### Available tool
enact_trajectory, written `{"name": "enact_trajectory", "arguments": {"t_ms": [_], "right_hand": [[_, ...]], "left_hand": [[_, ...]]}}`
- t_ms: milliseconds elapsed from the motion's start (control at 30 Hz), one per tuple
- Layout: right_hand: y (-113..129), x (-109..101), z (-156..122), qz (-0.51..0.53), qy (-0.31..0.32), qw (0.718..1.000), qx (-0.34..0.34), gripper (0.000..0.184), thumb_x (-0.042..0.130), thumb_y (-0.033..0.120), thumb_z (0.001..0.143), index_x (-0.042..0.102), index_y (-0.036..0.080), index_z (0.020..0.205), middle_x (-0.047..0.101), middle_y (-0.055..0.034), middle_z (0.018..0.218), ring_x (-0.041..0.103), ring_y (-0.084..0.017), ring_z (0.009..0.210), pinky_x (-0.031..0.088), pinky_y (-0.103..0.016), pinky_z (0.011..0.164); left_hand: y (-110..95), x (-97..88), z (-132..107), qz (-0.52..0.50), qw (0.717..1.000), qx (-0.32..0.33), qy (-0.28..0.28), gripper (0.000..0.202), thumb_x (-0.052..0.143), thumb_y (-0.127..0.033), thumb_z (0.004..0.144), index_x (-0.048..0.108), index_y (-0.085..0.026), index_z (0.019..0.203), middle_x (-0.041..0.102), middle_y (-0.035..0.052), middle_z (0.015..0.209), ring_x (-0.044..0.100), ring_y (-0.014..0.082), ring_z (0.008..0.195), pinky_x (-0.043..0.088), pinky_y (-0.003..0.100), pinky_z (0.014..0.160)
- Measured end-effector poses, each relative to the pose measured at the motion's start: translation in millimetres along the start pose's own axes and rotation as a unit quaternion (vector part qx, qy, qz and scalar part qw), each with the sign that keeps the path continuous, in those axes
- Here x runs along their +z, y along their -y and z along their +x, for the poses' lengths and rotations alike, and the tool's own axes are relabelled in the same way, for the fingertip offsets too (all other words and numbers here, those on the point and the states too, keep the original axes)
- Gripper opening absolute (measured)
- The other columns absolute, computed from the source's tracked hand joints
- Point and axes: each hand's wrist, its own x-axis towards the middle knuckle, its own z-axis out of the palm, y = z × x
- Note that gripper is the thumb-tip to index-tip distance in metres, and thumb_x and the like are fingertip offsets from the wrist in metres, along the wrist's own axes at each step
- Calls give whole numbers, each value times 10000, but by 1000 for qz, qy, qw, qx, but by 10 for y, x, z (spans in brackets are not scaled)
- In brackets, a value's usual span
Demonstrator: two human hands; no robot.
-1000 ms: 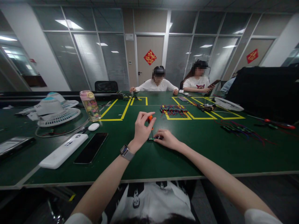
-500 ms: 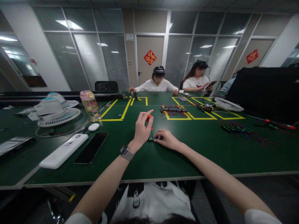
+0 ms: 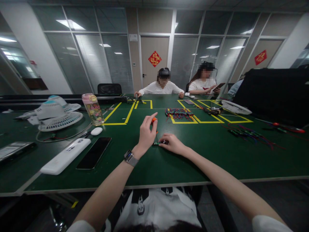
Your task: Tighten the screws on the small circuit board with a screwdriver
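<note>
My left hand (image 3: 146, 131) is closed around the orange handle of a screwdriver (image 3: 154, 120), mostly hidden by the fingers. Its thin shaft points down to a small green circuit board (image 3: 156, 143) on the table. With its fingertips pinched, my right hand (image 3: 172, 143) steadies that board and a small dark part at its right end. The board lies flat, and the shaft's tip meets it near the left end; the exact contact point is too small to make out.
Beyond my hands lies a bundle of wired circuit boards (image 3: 180, 115), with more wired boards (image 3: 246, 133) at the right. On the left are a black phone (image 3: 94, 153), a white power bank (image 3: 66, 156), a bottle (image 3: 93, 109) and white fans (image 3: 58, 116). Two people sit across the table.
Both hands, the screwdriver and the board hold nearly the same positions. The camera view has shifted very slightly.
</note>
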Motion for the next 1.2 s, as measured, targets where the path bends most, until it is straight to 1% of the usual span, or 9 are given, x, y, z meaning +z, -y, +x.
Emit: {"name": "enact_trajectory", "arguments": {"t_ms": [167,300,400,800,1200], "right_hand": [[-1,-3,-4,2,-2,1000,2,107,658,212,810,714,168,889,642,-49,857,595,-149,752,441,-252,713],[-13,5,0,-4,-2,1000,0,108,659,215,810,714,173,894,640,-45,849,589,-146,738,433,-247,693],[-15,6,3,-6,-1,1000,1,106,665,214,806,715,174,890,640,-41,842,586,-144,728,429,-245,682],[-13,3,-6,-4,-6,1000,-3,110,661,214,808,712,172,895,640,-43,846,596,-151,749,438,-249,692],[-6,-2,-6,-1,-4,1000,-3,107,662,216,810,713,168,891,645,-49,858,598,-148,746,445,-248,701]], "left_hand": [[-18,-13,8,4,1000,9,-2,279,472,-214,930,570,-199,1191,560,39,933,551,138,846,463,271,794],[-4,-7,3,17,1000,6,-17,268,508,-228,914,602,-214,1165,506,31,919,529,125,809,462,260,782],[14,0,-1,19,1000,6,-21,269,508,-235,915,604,-225,1166,494,26,908,525,122,799,464,257,777],[17,5,3,15,1000,0,-22,280,520,-216,905,560,-201,1182,525,25,898,531,123,777,475,257,749],[-3,-1,11,13,1000,3,-14,249,506,-189,907,575,-182,1146,537,30,896,530,125,780,465,253,743]]}}
